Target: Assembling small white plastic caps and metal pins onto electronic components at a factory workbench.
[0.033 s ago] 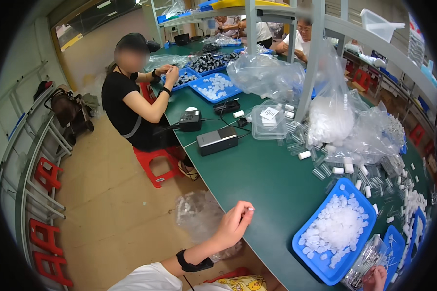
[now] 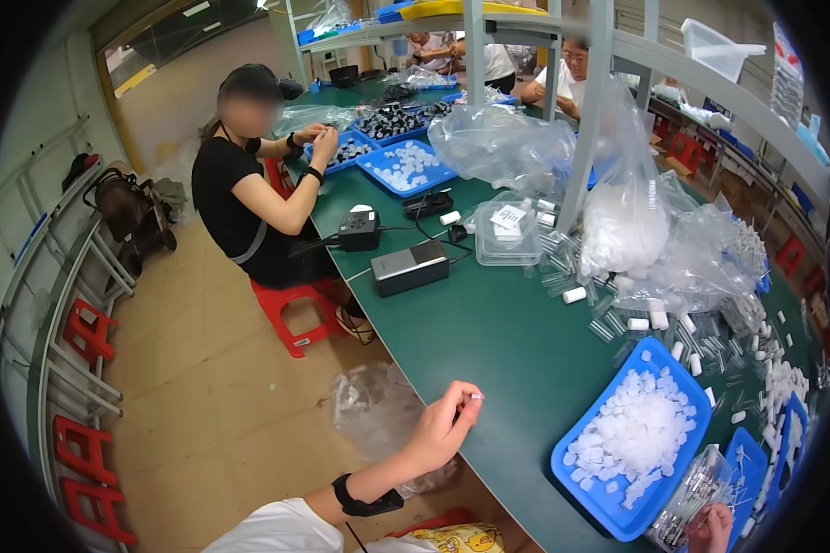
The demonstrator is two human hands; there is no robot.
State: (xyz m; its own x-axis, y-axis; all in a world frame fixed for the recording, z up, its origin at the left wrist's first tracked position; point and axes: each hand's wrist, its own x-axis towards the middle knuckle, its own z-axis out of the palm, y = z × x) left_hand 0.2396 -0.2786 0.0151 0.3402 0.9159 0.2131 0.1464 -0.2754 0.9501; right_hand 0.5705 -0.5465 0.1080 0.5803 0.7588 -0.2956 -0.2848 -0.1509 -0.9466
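My left hand [image 2: 443, 427] hovers over the front edge of the green table, its thumb and fingertips closed on a small white piece [image 2: 477, 397]. At the lower right, partly cut off by the picture's rim, my right hand [image 2: 711, 529] has its fingers curled together beside a clear plastic box [image 2: 687, 505] of thin metal pieces. What those fingers hold, if anything, is too small to make out. Between the hands lies a blue tray [image 2: 568, 450] heaped with small translucent white pieces. A smaller blue tray [image 2: 752, 449] with thin white sticks sits just past the right hand.
Clear tubes and white caps [image 2: 657, 318] lie scattered behind the blue tray, near plastic bags [image 2: 625, 230] and a grey shelf post [image 2: 585, 138]. A black and silver power box [image 2: 410, 268] stands farther left. A co-worker [image 2: 240, 175] sits at the table's left edge.
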